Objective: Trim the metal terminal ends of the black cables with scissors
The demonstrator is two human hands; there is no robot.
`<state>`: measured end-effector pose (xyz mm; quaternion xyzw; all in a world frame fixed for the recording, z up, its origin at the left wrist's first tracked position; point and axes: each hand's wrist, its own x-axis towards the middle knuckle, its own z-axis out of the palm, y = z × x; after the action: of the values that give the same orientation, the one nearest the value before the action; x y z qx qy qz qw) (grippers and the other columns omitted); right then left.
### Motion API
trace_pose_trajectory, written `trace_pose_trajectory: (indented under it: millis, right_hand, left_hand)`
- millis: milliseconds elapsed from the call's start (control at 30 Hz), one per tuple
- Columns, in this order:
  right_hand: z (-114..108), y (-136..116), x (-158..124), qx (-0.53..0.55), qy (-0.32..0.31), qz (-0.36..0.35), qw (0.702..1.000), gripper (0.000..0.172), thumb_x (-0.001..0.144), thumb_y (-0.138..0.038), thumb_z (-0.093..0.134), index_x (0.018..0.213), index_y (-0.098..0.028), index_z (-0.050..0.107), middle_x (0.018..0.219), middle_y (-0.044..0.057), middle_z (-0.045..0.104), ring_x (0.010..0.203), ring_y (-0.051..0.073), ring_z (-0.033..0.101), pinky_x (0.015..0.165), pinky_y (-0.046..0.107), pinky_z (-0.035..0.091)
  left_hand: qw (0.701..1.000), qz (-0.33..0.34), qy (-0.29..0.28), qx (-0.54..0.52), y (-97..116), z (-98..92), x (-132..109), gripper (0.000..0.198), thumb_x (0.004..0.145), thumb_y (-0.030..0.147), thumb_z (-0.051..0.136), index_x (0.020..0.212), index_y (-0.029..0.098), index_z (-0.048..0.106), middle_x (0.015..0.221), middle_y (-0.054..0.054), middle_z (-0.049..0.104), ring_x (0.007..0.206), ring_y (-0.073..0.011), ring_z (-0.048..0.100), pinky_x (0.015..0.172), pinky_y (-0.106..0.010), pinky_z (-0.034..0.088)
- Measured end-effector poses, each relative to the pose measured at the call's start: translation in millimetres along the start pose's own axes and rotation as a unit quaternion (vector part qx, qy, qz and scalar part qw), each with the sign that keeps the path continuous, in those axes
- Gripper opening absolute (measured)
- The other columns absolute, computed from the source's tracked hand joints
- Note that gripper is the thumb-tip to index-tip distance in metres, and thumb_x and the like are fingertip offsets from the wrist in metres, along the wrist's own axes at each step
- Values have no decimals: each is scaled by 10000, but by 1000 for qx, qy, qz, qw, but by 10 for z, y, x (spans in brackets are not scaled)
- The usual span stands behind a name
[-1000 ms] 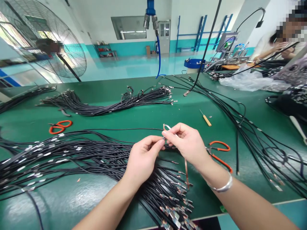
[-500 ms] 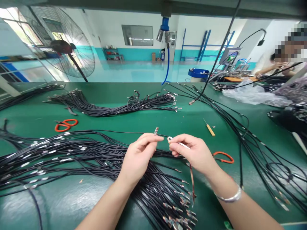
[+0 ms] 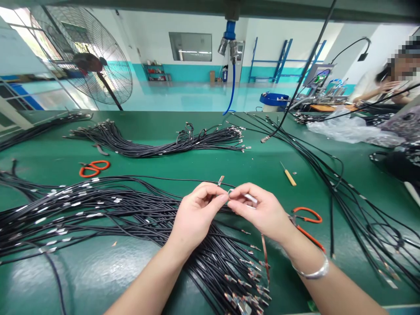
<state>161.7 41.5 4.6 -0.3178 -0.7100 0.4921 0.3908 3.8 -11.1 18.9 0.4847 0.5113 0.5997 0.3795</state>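
One green surface (image 3: pixel 197 168) carries dozens of black cables (image 3: pixel 151 210), white-tagged and metal-tipped, the bundle cut off at the left edge. Above them the left hand (image 3: pixel 197 214) and right hand (image 3: pixel 264 214), forearms angled inward, meet fingertip to fingertip. The right fingers (image 3: pixel 244 189) clamp a narrow pale strip (image 3: pixel 251 199), curled at its tip and partly hidden in the grip; whether the left fingers (image 3: pixel 213 190), tips nearly together, also hold it is impossible to tell.
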Motion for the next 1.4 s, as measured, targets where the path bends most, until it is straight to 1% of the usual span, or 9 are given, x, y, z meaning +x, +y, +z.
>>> trace_pose_trajectory:
  millis: [100, 167, 300, 700, 800, 900, 1000, 1200, 1400]
  right_hand:
    - [-30, -56, -27, -89, 17, -105, 990, 458, 749, -257, 720, 1164, -216, 529, 1300, 94, 511, 1100, 200, 559, 891, 345, 507]
    - [-56, -91, -39, -155, -1, -149, 977, 528, 757, -239, 715, 1237, -224, 495, 1357, 78, 481, 1219, 202, 483, 1013, 358, 427]
    - [-80, -100, -22, -162, -28, -129, 978, 300, 825, -229, 649, 1115, -207, 577, 1099, 30, 658, 1040, 153, 598, 948, 302, 459]
    - [-57, -57, 12, -61, 6, -51, 997, 64, 834, -228, 652, 835, -205, 711, 794, 13, 689, 753, 156, 642, 722, 295, 512]
    - [-44, -37, 11, -88, 49, -93, 990, 68, 842, -209, 647, 837, -212, 715, 817, 20, 701, 766, 160, 646, 728, 304, 518]
    - [-8, -22, 1, -137, 97, -202, 965, 94, 850, -168, 634, 873, -225, 705, 931, 34, 724, 881, 178, 640, 828, 344, 513]
    - [46, -8, -20, -197, 89, -262, 940, 153, 864, -145, 604, 942, -246, 688, 1082, 34, 708, 1055, 207, 583, 913, 394, 488]
    - [147, 52, -37, -281, 44, -273, 919, 210, 901, -170, 538, 1022, -280, 670, 1176, 19, 671, 1212, 240, 507, 955, 448, 444]
    - [119, 22, -61, -118, 39, -180, 976, 134, 892, -212, 570, 944, -239, 691, 1040, 48, 707, 1116, 216, 588, 954, 404, 473]
  left_hand:
    - [1000, 4, -13, 19, 15, 12, -6, 56, 749, 224, 686, 706, 189, 700, 763, -4, 617, 751, -137, 573, 725, -245, 458]
    - [999, 6, -23, 25, 13, 21, -14, 53, 754, 218, 680, 709, 195, 699, 771, -3, 622, 757, -139, 579, 729, -245, 460]
    - [1000, 2, -24, 13, 5, 32, -28, 27, 739, 211, 697, 717, 197, 702, 798, -7, 637, 804, -141, 590, 766, -238, 464]
    - [994, -62, -32, -90, -29, -21, -21, 80, 776, 252, 685, 802, 177, 674, 681, 21, 566, 551, -65, 439, 509, -196, 348]
    - [986, -68, -7, -155, -27, 0, -16, 148, 761, 193, 673, 900, 185, 622, 794, 1, 617, 545, -67, 474, 473, -194, 344]
    - [977, -81, 10, -198, -19, 24, 0, 242, 731, 146, 674, 947, 175, 567, 793, -3, 618, 532, -75, 494, 450, -192, 353]
    - [971, -82, 10, -222, -22, 31, 8, 292, 732, 162, 686, 982, 155, 535, 759, -5, 619, 530, -92, 525, 443, -199, 371]
    - [968, -92, 1, -233, -23, -7, -7, 356, 728, 157, 701, 1031, 153, 513, 668, 26, 627, 490, -88, 532, 514, -221, 410]
    - [965, -124, -2, -233, -11, -39, 24, 372, 699, 161, 717, 1038, 139, 567, 717, -15, 655, 525, -96, 539, 473, -208, 375]
